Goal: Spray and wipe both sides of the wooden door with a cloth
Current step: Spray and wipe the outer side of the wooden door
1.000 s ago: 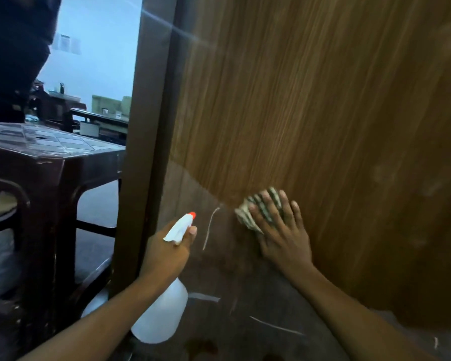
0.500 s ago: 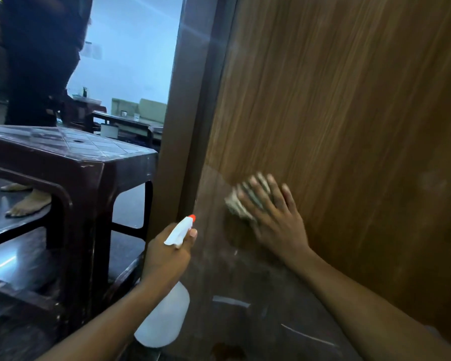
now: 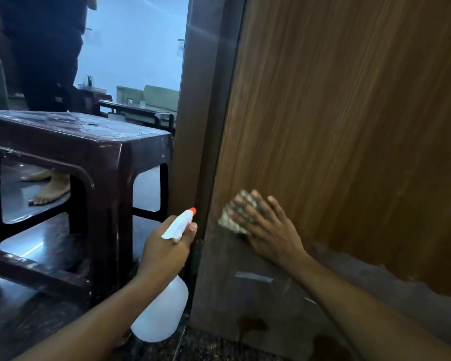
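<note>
The wooden door (image 3: 349,121) fills the right half of the view, brown with vertical grain and a darker, worn lower band. My right hand (image 3: 267,231) lies flat with spread fingers on a pale checked cloth (image 3: 231,222), pressing it against the door low down, near the door's left edge. The hand and cloth are blurred by motion. My left hand (image 3: 164,251) grips the neck of a white spray bottle (image 3: 162,313) with an orange nozzle tip, held just left of the door edge, nozzle pointing up and right.
A dark brown plastic stool (image 3: 89,157) stands close on the left. The door frame (image 3: 193,126) runs up beside it. Behind the stool a person in dark clothes stands barefoot (image 3: 50,188). A low table and green sofa sit in the far room.
My right hand has slid the cloth left and slightly up toward the door's edge. The view has shifted left, showing more of the stool. The left hand keeps the bottle in much the same place.
</note>
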The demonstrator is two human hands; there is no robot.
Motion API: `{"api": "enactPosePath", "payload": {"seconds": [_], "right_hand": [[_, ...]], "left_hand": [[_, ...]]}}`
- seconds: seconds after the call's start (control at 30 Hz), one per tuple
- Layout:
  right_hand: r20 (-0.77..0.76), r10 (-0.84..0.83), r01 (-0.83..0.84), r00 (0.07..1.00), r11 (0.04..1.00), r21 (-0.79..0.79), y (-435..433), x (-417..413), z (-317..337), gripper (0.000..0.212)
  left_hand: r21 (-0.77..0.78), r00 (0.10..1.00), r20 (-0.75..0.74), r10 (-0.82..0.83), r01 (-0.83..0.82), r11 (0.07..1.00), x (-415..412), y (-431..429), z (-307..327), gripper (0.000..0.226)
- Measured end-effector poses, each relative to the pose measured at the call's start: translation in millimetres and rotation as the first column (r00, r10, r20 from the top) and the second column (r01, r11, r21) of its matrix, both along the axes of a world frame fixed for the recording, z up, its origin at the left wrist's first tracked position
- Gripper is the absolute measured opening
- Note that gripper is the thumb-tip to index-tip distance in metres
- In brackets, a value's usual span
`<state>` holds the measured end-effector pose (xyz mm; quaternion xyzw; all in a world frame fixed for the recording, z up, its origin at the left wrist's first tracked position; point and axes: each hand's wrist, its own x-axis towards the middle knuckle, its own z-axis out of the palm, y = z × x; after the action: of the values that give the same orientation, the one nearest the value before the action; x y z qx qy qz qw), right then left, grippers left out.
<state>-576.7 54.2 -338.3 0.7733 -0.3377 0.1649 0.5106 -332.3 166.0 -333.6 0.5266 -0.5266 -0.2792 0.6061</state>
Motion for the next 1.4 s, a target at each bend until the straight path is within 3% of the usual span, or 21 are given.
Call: {"api": "enactPosePath", "payload": {"seconds": [0.07,0.13,0.3,0.4,0.5,0.6,0.67,0.73,0.8,0.87,0.9,0.97,1.03,1.07,1.13,1.2,1.27,1.33,1.4], "right_hand": [[0.221,-0.009,0.017,0.975,0.999,-0.034,-3.6,38.1,12.9,0.066],[0.261,0.026,-0.025,0.965,1.000,-0.006,-10.5,75.7,7.5,0.063],[-0.142,0.078,-0.053,0.987,0.983,0.173,-11.9,67.3,-77.2,0.082],[-0.156,0.029,-0.005,0.987,0.988,0.151,1.3,24.2,-103.4,0.080],[0.066,-0.013,0.007,0.998,0.997,0.081,4.0,-8.7,-91.7,0.075],[0.419,-0.037,0.038,0.907,0.999,0.006,4.9,17.1,-62.2,0.066],[0.467,0.025,-0.037,0.884,0.999,0.015,0.4,43.1,-53.5,0.055],[0.301,0.092,-0.121,0.949,0.989,0.081,-8.1,48.4,-67.1,0.051],[0.044,0.142,-0.147,0.989,0.975,0.164,-9.7,33.5,-97.9,0.067],[-0.121,0.059,-0.033,0.991,0.978,0.207,1.3,1.8,-127.4,0.083],[-0.130,0.011,0.014,0.991,0.981,0.193,8.0,-19.2,-138.5,0.088],[0.022,-0.066,0.062,0.998,0.989,0.133,19.5,-63.9,-142.0,0.092],[0.296,-0.145,0.130,0.944,0.989,0.069,25.4,-93.9,-123.4,0.092],[0.403,-0.155,0.155,0.902,0.987,0.032,24.4,-99.0,-109.1,0.085],[0.465,-0.094,0.129,0.880,0.991,-0.045,19.5,-88.5,-83.0,0.067],[0.397,0.001,0.023,0.918,0.998,-0.055,12.1,-77.3,-78.1,0.056],[0.197,0.050,-0.058,0.979,0.998,0.036,11.1,-85.1,-99.9,0.057],[-0.052,0.026,-0.020,0.998,0.994,0.106,19.5,-114.6,-133.8,0.067],[-0.078,-0.070,0.078,0.995,0.991,0.109,35.4,-159.7,-148.6,0.071]], "left_hand": [[0.011,1.000,0.001,-0.004,0.004,1.000,2.2,3.5,-1.9,0.004],[0.012,1.000,-0.005,-0.008,0.008,1.000,1.5,5.6,-3.5,0.007],[0.012,0.999,0.025,-0.030,0.030,0.999,-1.3,8.5,-10.2,0.004],[0.038,1.000,0.008,-0.027,0.027,0.999,-4.1,8.7,-16.7,0.009],[0.056,1.000,-0.001,-0.017,0.017,0.998,-11.0,8.8,-21.4,0.007],[0.063,0.999,0.032,-0.039,0.037,0.997,-15.5,4.7,-23.8,0.015],[0.062,0.998,0.042,-0.044,0.041,0.997,-20.4,1.7,-23.1,0.025],[0.045,0.998,0.043,-0.044,0.042,0.998,-26.5,-0.8,-23.1,0.024],[0.019,0.997,0.043,-0.061,0.060,0.998,-32.8,-0.5,-23.9,0.022],[0.029,0.996,0.052,-0.066,0.065,0.997,-40.7,-1.7,-26.0,0.024],[0.040,0.996,0.057,-0.065,0.062,0.997,-45.1,-2.8,-27.7,0.026],[0.052,0.996,0.062,-0.066,0.063,0.997,-54.3,-4.5,-30.5,0.033],[0.065,0.994,0.071,-0.078,0.073,0.995,-66.3,-5.3,-32.4,0.047],[0.079,0.994,0.077,-0.078,0.072,0.994,-73.2,-6.8,-32.8,0.051],[0.101,0.995,0.076,-0.071,0.063,0.993,-83.2,-8.5,-33.2,0.052],[0.112,0.994,0.070,-0.078,0.070,0.991,-96.5,-9.0,-32.7,0.048],[0.121,0.994,0.067,-0.092,0.083,0.989,-111.1,-8.1,-32.5,0.041],[0.134,0.993,0.052,-0.101,0.094,0.986,-124.5,-5.5,-32.8,0.039],[0.147,0.992,0.037,-0.118,0.111,0.983,-140.9,-3.1,-33.9,0.042]]}}
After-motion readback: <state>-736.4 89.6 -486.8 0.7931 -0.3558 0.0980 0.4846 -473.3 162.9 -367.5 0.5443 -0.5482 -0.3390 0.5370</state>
